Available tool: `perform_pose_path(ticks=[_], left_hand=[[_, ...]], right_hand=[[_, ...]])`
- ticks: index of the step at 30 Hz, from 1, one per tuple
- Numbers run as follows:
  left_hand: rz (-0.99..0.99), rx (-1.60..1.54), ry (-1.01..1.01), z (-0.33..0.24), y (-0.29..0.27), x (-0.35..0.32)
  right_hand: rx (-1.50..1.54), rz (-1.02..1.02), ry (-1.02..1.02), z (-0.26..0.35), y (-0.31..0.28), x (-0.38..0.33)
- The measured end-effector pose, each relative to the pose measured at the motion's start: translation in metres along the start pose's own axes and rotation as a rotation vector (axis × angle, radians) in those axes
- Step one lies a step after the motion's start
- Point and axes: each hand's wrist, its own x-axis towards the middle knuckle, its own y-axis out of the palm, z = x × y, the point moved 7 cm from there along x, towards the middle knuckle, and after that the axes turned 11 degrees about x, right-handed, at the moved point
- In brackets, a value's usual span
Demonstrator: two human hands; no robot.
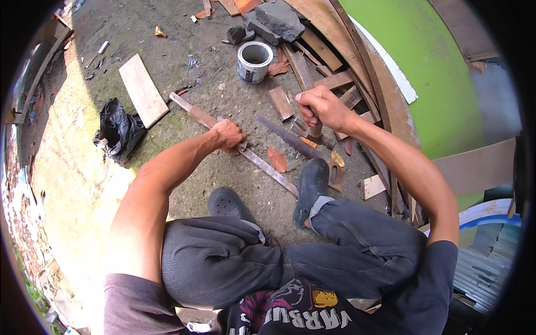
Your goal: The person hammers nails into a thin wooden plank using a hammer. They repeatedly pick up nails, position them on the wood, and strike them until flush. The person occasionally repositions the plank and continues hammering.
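Dark jeans (pixel 346 234) and a printed black shirt (pixel 301 312) fill the bottom of the view, the person crouching with knees bent over bare ground (pixel 167 67). Two dark clogs show below the hands: the left one (pixel 226 202) flat on the ground, the right one (pixel 311 187) planted on the end of a long thin wooden strip (pixel 262 162) that runs diagonally from upper left to lower right.

Left hand (pixel 228 135) presses down on that strip about midway along it, fingers curled over its edge and closed on the wood. Right hand (pixel 321 107) is raised a little above the ground, its fingers wrapped tight around the wooden handle of a hammer (pixel 314 129), whose head points down toward the strip; the head itself is partly hidden behind the hand and the clutter.

A handsaw (pixel 290 140) lies just beside the strip, its dark blade angled the same way and its handle near the right clog. A reddish dry leaf (pixel 276 159) rests between saw and strip. Farther up stands an open white tin can (pixel 254 61), with grey stones (pixel 276 19) behind it. A pale flat board (pixel 143 89) and a crumpled black plastic bag (pixel 118 131) lie to the left. Scrap wood offcuts (pixel 329 84) pile up at the right, against a green curved wall (pixel 435 72).
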Motion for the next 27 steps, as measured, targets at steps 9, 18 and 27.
perform_pose_path(ticks=[9,18,27], left_hand=[[-0.014,0.013,0.083,0.017,-0.017,-0.007],[-0.049,0.027,-0.155,0.095,-0.027,-0.063],[0.008,-0.087,-0.328,0.083,-0.006,-0.101]], right_hand=[[0.135,-0.113,0.022,-0.02,-0.068,-0.035],[0.223,-0.222,-0.007,-0.059,-0.123,-0.066],[0.159,-0.155,0.073,-0.068,-0.109,-0.042]])
